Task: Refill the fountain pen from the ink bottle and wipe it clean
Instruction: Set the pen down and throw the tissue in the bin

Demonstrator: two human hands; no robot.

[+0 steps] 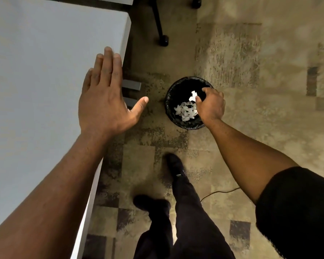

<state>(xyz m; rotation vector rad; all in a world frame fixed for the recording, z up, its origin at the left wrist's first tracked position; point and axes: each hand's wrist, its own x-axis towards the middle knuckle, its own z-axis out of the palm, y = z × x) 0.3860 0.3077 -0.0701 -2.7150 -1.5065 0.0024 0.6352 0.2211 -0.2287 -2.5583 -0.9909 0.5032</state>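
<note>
My right hand (211, 104) hangs over a black-lined waste bin (171, 90) on the floor, its fingers pinched on a crumpled white tissue (193, 96). Several white tissue scraps (186, 111) lie at the bottom of the bin. My left hand (103, 98) is flat and spread, fingers apart, over the right edge of the white table (36, 71), holding nothing. Neither the fountain pen nor the ink bottle is in view.
The floor is beige carpet with dark square patches. My legs and dark shoes (151, 202) stand below the bin. A chair base with a castor (164, 40) is at the top. A thin cable (219, 192) runs across the floor on the right.
</note>
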